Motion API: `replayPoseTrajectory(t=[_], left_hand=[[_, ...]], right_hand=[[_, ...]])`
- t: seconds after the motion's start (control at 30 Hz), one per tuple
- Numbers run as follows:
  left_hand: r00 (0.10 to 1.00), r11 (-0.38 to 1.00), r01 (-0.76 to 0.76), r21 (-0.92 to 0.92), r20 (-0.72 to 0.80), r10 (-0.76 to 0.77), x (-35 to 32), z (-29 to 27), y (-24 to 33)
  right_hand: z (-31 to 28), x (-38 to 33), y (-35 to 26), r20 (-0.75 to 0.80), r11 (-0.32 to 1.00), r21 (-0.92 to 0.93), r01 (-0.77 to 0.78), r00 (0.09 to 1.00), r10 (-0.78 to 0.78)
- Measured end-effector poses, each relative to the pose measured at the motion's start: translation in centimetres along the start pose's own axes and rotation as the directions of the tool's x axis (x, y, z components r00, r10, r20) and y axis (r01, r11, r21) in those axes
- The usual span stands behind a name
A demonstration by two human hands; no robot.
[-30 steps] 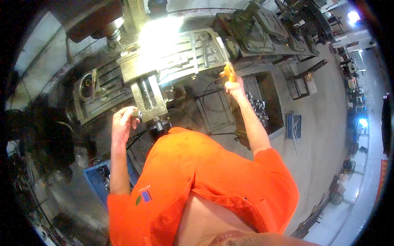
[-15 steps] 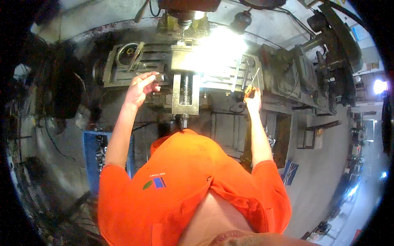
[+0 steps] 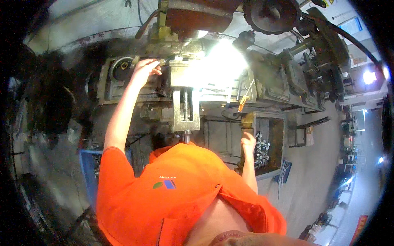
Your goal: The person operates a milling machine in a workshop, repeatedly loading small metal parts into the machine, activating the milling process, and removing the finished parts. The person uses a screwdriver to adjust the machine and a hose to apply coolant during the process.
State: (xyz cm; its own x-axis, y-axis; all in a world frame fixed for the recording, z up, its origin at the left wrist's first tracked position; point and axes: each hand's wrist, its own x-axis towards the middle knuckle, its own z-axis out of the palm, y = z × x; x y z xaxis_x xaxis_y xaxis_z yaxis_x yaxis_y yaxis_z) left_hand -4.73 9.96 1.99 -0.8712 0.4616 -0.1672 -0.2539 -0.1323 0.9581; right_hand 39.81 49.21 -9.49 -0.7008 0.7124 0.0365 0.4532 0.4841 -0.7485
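My left hand (image 3: pixel 144 70) is raised at the left side of the machine vise (image 3: pixel 186 108). Its fingers pinch a small metal piece (image 3: pixel 162 62) close to the vise jaw; glare and size hide its exact shape. My right hand (image 3: pixel 248 142) is low on the right, beside a crate (image 3: pixel 271 166) of metal parts, its fingers partly hidden and seemingly bent. An orange-handled tool with a thin shank (image 3: pixel 243 103) lies at the front right edge of the slotted machine table (image 3: pixel 223 97), apart from my right hand.
A dark machine head (image 3: pixel 201 16) hangs above the vise. A bright lamp (image 3: pixel 225 57) glares over its right side. On the table's left lies a round ring-shaped part (image 3: pixel 122 67). A blue bin (image 3: pixel 88 172) stands low at the left, a handwheel (image 3: pixel 271 16) at upper right.
My right hand has let go of the orange-handled tool and dropped toward the crate of metal parts. My left hand has moved forward to the vise jaw with the small metal piece.
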Motion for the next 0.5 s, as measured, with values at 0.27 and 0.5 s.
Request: replayPoseTrajectory(t=[0.27, 0.5], left_hand=[[0.994, 1.000, -0.020, -0.013, 0.111, 0.021, 3.4, 2.2, -0.3], [0.993, 0.995, -0.043, -0.091, 0.104, 0.053, 4.3, 1.9, -1.1]], right_hand=[[-0.9, -4.8, -3.9, 0.092, 0.914, -0.040, -0.403, 0.910, 0.405], [-0.5, -6.2, -6.5, 0.192, 0.897, -0.135, -0.420, 0.877, 0.440]])
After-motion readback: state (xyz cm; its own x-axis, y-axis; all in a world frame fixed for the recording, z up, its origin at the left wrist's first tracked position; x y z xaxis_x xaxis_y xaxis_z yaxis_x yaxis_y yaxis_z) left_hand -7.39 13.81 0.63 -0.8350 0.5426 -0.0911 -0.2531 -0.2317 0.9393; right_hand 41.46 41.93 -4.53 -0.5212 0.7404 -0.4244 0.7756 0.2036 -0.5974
